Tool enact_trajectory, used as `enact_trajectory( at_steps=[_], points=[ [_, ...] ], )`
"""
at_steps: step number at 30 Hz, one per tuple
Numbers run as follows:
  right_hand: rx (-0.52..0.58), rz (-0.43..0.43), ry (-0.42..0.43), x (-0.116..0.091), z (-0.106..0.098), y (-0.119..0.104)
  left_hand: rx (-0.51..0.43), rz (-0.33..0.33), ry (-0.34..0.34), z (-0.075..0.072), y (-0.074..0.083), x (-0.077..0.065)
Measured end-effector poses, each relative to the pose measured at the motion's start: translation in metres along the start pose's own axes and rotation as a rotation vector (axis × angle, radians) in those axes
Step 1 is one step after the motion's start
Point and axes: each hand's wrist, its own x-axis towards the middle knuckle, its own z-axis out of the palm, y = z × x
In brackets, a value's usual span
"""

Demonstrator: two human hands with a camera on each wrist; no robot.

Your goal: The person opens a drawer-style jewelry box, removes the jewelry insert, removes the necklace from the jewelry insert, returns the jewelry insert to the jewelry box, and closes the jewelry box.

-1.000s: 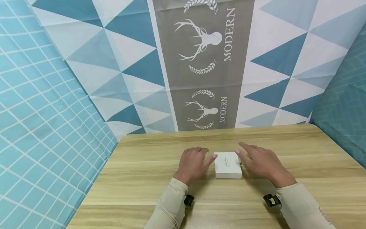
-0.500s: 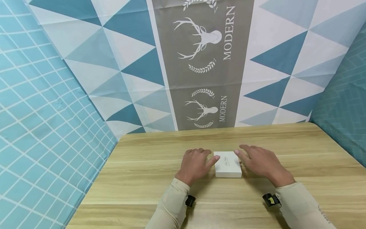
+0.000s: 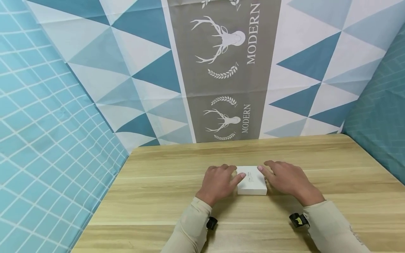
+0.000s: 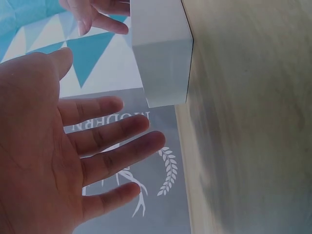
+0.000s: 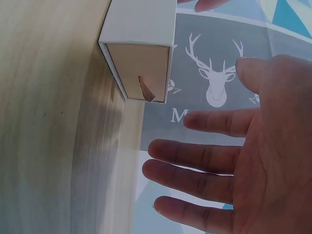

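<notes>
A small white box (image 3: 252,181) with fine lettering on its lid lies flat on the wooden table. It looks like a drawer-style box: in the right wrist view its end shows a beige inner panel (image 5: 131,68) with a short ribbon tab (image 5: 146,91) poking out. At the box's left side is my left hand (image 3: 218,182), fingers spread and slightly bent, thumb over the lid's edge. My right hand (image 3: 288,179) hovers at the opposite side, fingers extended. The wrist views show a gap between each hand and the box; neither grips it.
The wooden table (image 3: 152,203) spreads around the box on all sides. Behind it hangs a patterned cloth (image 3: 226,80) with deer heads and triangles. A light blue gridded sheet (image 3: 47,116) closes the left side, a teal one (image 3: 379,116) the right.
My left hand has shifted slightly right, its thumb now further over the box. The right hand has edged slightly left. The box stays in place on the table.
</notes>
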Motion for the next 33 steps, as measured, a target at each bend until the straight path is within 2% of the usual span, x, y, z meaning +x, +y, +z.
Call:
enact_trajectory(
  at_steps=[8, 22, 33],
  points=[
    [-0.009, -0.01, 0.01, -0.001, 0.005, -0.001, -0.055, -0.018, -0.028, 0.002, 0.003, -0.001],
    [-0.003, -0.021, -0.006, 0.002, 0.008, 0.0, -0.082, -0.024, -0.06, 0.006, 0.006, 0.0],
    [0.009, -0.009, -0.044, 0.004, 0.011, 0.001, -0.034, -0.01, -0.098, 0.009, 0.009, 0.0]
  ],
)
